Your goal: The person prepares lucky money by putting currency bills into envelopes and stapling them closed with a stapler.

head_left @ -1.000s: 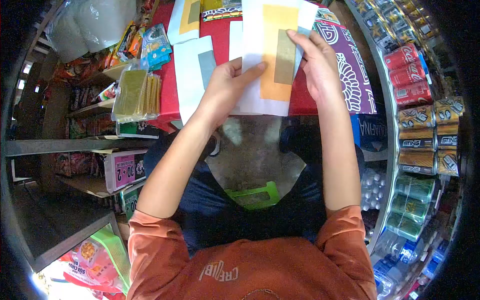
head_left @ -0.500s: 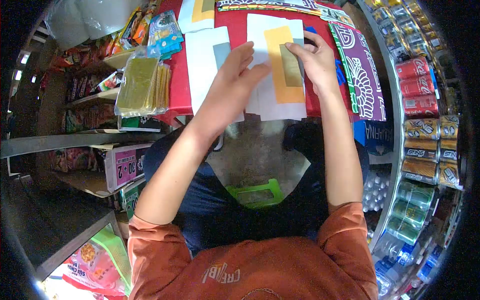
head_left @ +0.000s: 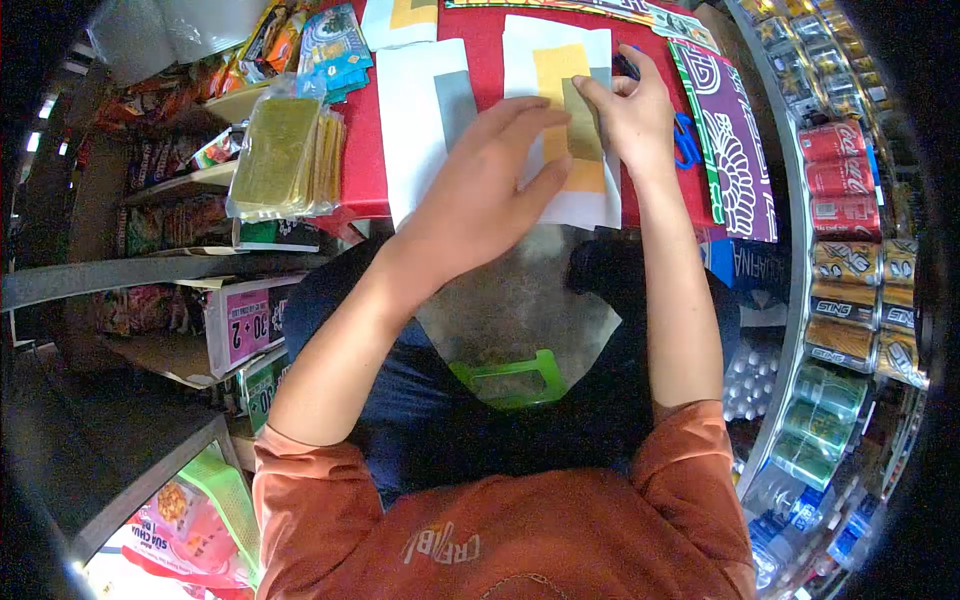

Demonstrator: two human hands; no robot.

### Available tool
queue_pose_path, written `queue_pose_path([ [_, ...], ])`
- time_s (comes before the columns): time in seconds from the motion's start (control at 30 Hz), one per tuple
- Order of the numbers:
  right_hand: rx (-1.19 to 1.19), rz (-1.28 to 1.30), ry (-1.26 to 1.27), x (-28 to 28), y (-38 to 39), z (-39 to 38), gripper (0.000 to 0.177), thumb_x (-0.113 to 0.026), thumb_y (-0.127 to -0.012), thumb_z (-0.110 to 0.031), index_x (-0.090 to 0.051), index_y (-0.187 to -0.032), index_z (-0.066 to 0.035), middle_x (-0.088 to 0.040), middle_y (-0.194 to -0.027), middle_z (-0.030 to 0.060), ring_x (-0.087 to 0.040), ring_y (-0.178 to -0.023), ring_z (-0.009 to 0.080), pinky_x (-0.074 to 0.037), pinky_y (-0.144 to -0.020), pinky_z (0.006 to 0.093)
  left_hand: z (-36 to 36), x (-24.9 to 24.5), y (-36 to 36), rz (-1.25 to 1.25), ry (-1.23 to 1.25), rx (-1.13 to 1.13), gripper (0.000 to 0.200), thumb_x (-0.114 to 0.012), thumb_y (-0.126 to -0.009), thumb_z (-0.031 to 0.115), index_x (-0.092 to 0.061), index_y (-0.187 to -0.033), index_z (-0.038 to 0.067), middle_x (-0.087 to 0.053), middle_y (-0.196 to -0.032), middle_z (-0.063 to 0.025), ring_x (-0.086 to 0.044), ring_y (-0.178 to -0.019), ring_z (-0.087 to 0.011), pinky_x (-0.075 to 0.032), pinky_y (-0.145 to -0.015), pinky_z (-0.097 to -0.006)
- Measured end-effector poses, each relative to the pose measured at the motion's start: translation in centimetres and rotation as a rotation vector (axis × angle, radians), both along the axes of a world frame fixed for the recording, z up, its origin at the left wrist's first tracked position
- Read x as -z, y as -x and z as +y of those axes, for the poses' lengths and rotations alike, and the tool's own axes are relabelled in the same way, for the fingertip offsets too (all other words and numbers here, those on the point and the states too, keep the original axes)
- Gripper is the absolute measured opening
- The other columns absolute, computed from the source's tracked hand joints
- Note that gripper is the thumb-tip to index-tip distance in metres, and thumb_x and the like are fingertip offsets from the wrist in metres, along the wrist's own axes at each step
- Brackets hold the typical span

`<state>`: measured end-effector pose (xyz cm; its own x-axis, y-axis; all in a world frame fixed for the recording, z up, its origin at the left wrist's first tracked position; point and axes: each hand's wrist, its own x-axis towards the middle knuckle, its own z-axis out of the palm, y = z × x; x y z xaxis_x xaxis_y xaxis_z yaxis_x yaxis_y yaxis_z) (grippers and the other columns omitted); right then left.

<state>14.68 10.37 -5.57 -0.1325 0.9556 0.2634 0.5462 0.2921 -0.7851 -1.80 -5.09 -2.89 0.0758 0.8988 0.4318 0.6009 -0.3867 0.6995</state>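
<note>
On the red-covered table lies a white sheet (head_left: 590,210) bearing a yellow-orange rectangle (head_left: 560,65) with an olive-grey rectangle (head_left: 583,125) overlapping it. My left hand (head_left: 490,180) is over this sheet's left side, fingers apart, fingertips at the yellow-orange rectangle. At the sheet's right edge is my right hand (head_left: 640,115): its thumb rests on the upper corner of the olive-grey rectangle, and its other fingers curl around a small dark thing (head_left: 627,67) that I cannot make out. A second white sheet (head_left: 405,120) with a grey-blue rectangle (head_left: 458,105) lies to the left.
Bagged olive-gold squares (head_left: 270,155) stand at the table's left edge, near blue packets (head_left: 332,55). Something blue (head_left: 686,140) lies right of my right hand, beside a purple patterned sheet (head_left: 735,150). Shelves of cans (head_left: 838,180) line the right side; a green stool edge (head_left: 515,380) shows below.
My left hand has shifted right and slightly down, its fingers now over the yellow-orange rectangle. My right hand stays at the sheet's right edge. The view has shifted slightly.
</note>
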Motion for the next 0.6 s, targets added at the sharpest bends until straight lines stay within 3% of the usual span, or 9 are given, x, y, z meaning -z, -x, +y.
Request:
queue_pose_path([
  [0.13,0.016,-0.076,-0.054,-0.2,-0.3,0.1,0.08,-0.083,-0.073,-0.034,-0.051,-0.138,0.001,-0.073,-0.087,0.0143,-0.073,-0.082,0.0287,-0.056,-0.079,0.0395,-0.2,0.1,-0.3,0.059,-0.04,0.081,0.043,-0.067,-0.093,0.016,-0.057,-0.133,0.004,-0.058,-0.133,-0.0205,-0.054,-0.126,-0.0393,-0.042,-0.109,-0.0433],
  [0.43,-0.013,-0.115,-0.131,-0.1,-1.0,0.4,0.08,-0.081,-0.073,-0.03,-0.048,-0.14,-0.001,-0.073,-0.1,0.0159,-0.072,-0.086,0.0302,-0.056,-0.082,0.041,-0.2,-0.5,1.2,0.235,-0.006,0.175,0.064,-0.079,-0.084,0.028,-0.054,-0.138,0.006,-0.053,-0.14,-0.0202,-0.05,-0.13,-0.0379,-0.041,-0.111,-0.0428],
  [0.53,-0.027,-0.114,-0.081,-0.7,-0.8,-0.1,0.078,-0.082,-0.077,-0.025,-0.048,-0.145,-0.006,-0.07,-0.11,0.0166,-0.072,-0.089,0.0226,-0.056,-0.082,0.0345,-0.3,-0.1,1.1,0.317,-0.023,0.181,0.069,-0.08,-0.082,0.032,-0.053,-0.139,0.005,-0.052,-0.142,-0.0198,-0.049,-0.132,-0.0376,-0.041,-0.112,-0.043],
  [0.6,-0.033,-0.115,-0.084,-0.5,-0.8,0.1,0.077,-0.082,-0.077,-0.023,-0.048,-0.144,-0.006,-0.07,-0.113,0.0168,-0.072,-0.089,0.0226,-0.056,-0.082,0.035,-0.3,-0.1,1.0,0.32,-0.017,0.189,0.069,-0.08,-0.082,0.032,-0.053,-0.139,0.004,-0.051,-0.142,-0.0199,-0.049,-0.132,-0.0378,-0.04,-0.112,-0.0432],
])
